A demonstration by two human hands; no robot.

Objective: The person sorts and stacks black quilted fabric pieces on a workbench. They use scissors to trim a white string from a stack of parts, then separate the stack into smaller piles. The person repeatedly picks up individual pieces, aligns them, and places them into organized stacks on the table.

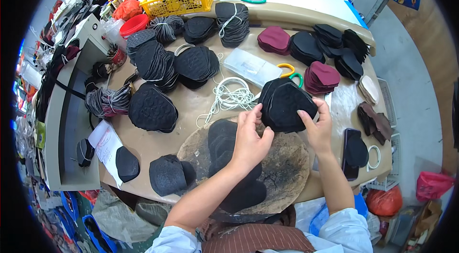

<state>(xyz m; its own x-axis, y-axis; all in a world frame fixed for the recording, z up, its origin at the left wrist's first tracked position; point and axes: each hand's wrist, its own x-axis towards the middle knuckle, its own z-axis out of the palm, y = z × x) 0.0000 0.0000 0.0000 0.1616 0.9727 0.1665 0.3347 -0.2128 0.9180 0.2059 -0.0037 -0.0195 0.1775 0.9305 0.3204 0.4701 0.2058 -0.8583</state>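
Just above the far edge of a round wooden block (287, 169), I hold a stack of black rounded cut pieces (288, 104), fabric or leather. My right hand (318, 124) grips its right side, thumb on the top piece and fingers behind the edge. At the left edge my left hand (251, 138) has its fingertips against the layers, with the thumb near the lower corner. Beneath my left forearm, more overlapping black pieces (222, 140) lie across the block, partly hidden.
Bundles of black pieces (153, 107) cover the table's left and back. Maroon stacks (274, 40) and black stacks (307, 47) stand back right. White cord (232, 97), a clear plastic box (252, 66) and scissors (287, 70) lie mid-table. A phone (351, 169) lies right; a yellow basket (179, 2) stands behind.
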